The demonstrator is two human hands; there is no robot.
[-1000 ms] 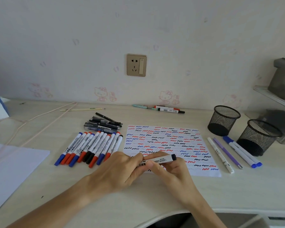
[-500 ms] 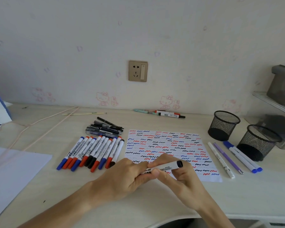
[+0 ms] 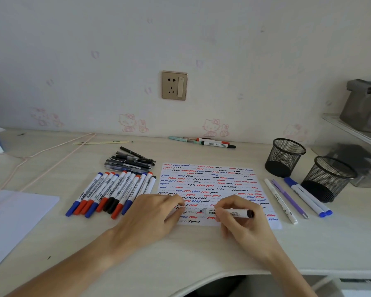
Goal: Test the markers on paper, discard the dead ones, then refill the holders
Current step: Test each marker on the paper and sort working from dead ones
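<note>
Marker (image 3: 229,212), white-bodied with a black end, lies nearly level in my right hand (image 3: 242,219), its uncapped tip pointing left and meeting the paper (image 3: 210,185) near the sheet's lower edge. That paper sits at the middle of the pale surface (image 3: 201,254) and is covered in rows of short red, blue and black squiggles.

Left of the sheet, a row of capped markers (image 3: 114,194) with blue, red and black caps lies side by side, slanted. Just behind them is a small heap of dark pens (image 3: 130,161). A few more pens (image 3: 210,142) lie along the wall, below a wall socket (image 3: 174,85). To the right of the sheet lie four pens (image 3: 296,198), white, purple and blue-capped, and behind them stand two black mesh holders (image 3: 285,157), the nearer one (image 3: 328,179) just beside the blue-capped pens. A blank white sheet (image 3: 13,217) rests at the far left. Nothing lies between my hands and the paper.

My right hand's fingers are curled round the marker barrel in a writing grip. My left hand (image 3: 152,217) rests on the sheet's lower left corner with fingers curled under, their tips pressed together; whether they pinch the cap I cannot tell.
</note>
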